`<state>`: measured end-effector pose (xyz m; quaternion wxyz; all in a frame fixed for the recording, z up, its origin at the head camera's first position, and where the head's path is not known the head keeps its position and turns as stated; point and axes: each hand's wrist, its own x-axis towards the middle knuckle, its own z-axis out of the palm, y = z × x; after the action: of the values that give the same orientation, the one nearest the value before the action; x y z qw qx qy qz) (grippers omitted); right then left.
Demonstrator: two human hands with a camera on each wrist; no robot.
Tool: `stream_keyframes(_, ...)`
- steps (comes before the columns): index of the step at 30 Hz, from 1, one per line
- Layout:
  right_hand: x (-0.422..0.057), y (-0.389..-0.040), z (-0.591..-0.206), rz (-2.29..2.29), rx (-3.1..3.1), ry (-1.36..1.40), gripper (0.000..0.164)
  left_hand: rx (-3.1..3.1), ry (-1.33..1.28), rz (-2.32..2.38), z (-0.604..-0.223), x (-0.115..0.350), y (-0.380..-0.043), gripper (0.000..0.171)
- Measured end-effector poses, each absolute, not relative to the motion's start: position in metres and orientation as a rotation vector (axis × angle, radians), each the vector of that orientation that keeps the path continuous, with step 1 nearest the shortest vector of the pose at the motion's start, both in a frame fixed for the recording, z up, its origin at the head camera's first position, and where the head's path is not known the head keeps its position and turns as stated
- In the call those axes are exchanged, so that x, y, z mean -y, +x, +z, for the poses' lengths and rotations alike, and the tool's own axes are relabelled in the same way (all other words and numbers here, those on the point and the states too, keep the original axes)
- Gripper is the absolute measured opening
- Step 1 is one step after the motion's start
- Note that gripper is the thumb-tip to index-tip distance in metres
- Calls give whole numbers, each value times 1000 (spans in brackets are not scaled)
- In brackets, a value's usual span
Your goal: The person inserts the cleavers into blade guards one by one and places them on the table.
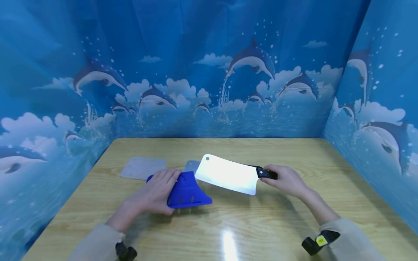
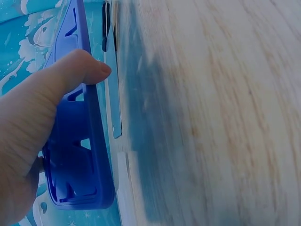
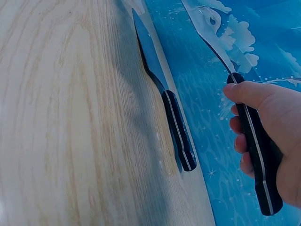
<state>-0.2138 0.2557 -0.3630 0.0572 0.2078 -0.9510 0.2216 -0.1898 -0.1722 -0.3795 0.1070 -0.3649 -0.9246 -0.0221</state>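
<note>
My right hand (image 1: pixel 285 179) grips the black handle (image 3: pixel 256 146) of a cleaver (image 1: pixel 228 174), fingers wrapped round it. The broad, shiny blade is raised over the table and points left, with a small hole near its far corner. In my left hand (image 1: pixel 160 192) is a blue plastic slotted holder (image 1: pixel 187 190), tilted above the table; my thumb lies across its edge in the left wrist view. Behind the cleaver, a second knife (image 3: pixel 153 61) with a black handle lies on the table, mostly hidden by the cleaver's blade in the head view.
A thin whitish rectangular sheet (image 1: pixel 142 168) lies on the wooden table (image 1: pixel 261 232) at the back left, partly behind my left hand. Blue curtains (image 1: pixel 196 43) with printed dolphins hang along the table's back and both sides.
</note>
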Motion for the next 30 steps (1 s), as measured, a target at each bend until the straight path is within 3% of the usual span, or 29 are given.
stream_keyframes(15,-260,-212,-367,471,2734,736,22,2806,-1072,-19,-378,167,-192,115)
stream_keyframes(30,-255,-209,-371,229,2540,834,36,2700,-1084,-30,-381,156,-194,114)
